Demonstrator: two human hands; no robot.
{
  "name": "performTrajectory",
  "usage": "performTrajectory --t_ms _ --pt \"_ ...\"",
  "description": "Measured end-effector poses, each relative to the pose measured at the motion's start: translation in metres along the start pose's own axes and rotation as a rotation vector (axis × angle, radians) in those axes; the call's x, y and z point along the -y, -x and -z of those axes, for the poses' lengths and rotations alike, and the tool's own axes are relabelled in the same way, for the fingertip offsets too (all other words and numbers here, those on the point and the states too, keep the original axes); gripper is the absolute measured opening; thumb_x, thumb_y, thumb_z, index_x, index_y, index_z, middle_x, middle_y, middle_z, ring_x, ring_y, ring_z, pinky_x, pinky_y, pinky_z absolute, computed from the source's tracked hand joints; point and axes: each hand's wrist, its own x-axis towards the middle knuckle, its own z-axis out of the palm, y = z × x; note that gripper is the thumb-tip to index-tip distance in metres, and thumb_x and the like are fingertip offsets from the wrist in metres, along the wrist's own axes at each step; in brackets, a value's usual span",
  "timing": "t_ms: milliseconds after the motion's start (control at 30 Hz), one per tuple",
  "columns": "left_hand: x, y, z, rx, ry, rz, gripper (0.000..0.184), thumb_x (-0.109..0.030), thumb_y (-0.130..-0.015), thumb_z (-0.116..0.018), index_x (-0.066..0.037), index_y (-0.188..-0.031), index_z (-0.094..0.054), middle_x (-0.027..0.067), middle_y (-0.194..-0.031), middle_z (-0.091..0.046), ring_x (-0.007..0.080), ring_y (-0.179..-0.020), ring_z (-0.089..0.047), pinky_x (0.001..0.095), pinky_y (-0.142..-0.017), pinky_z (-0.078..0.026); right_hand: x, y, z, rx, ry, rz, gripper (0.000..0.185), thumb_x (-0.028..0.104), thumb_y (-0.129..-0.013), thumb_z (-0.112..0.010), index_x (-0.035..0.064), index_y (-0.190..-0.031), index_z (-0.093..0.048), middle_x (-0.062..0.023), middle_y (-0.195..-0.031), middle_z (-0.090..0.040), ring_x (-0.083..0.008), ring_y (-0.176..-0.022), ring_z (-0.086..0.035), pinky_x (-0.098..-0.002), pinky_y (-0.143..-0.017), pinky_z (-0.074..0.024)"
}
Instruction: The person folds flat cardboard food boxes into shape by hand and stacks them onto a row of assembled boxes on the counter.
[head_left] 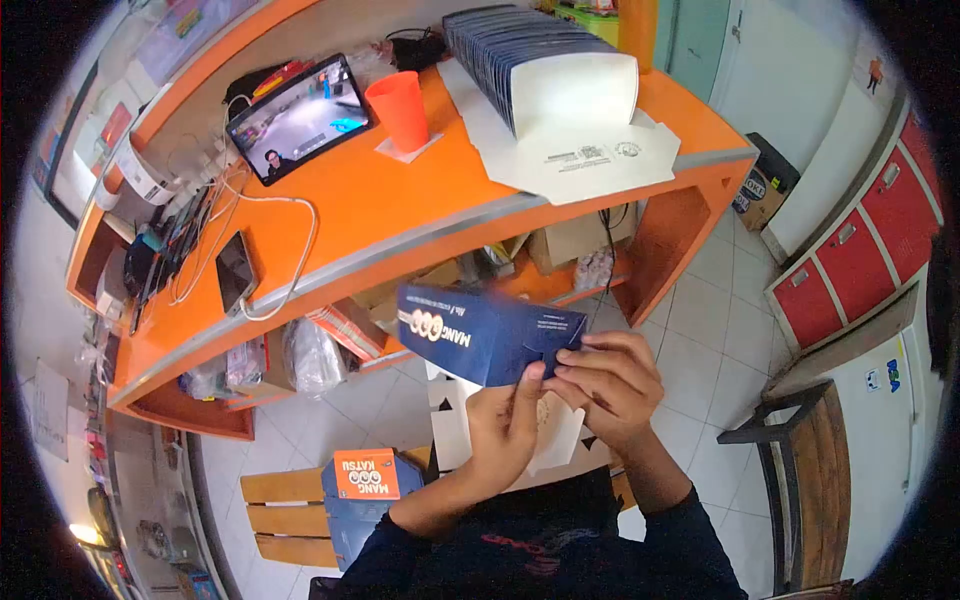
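A dark blue printed carton (480, 335) with white and orange lettering is held up in front of my body. My left hand (505, 425) grips its lower edge, thumb up against the blue side. At its right end, my right hand (610, 385) has its fingers closed on the flap. White inner cardboard (555, 435) shows below and between the hands. On the orange counter (390, 210), a long row of nested blue-and-white cartons (575, 90) stands on a flat white sheet (600, 165).
The counter also bears a red cup (400, 110), a tablet (300, 120), a phone (237, 272) and white cables. An orange-and-blue box (367, 474) lies on a wooden seat (290, 520) at lower left. A dark-framed bench (820, 480) stands at right.
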Motion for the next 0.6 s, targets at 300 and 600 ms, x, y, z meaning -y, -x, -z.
performTrajectory --t_ms 300,600 --pt "-0.052 -0.082 -0.052 0.638 -0.51 -0.655 0.032 -0.015 -0.084 -0.068 0.0 -0.111 -0.061 0.0227 -0.116 -0.057 0.0372 -0.098 -0.061 0.0432 -0.075 -0.052 -0.06 -0.066 0.057 -0.003 -0.243 -0.116 0.094 0.018 -0.071 -0.082 0.0141 -0.144 -0.022 -0.0157 -0.138 -0.036 -0.0292 -0.121 -0.046 -0.0431 -0.099 -0.045" --pt "-0.076 -0.176 -0.034 0.368 -0.826 -0.526 0.043 -0.033 -0.078 -0.076 -0.002 -0.1 -0.054 0.0191 -0.097 -0.061 0.0323 -0.093 -0.063 0.0379 -0.071 -0.049 -0.223 -0.173 0.104 0.16 0.237 -0.628 0.07 0.013 -0.089 -0.054 0.0105 -0.149 -0.018 -0.0196 -0.098 -0.062 -0.0178 -0.059 -0.065 -0.0342 -0.058 -0.056"
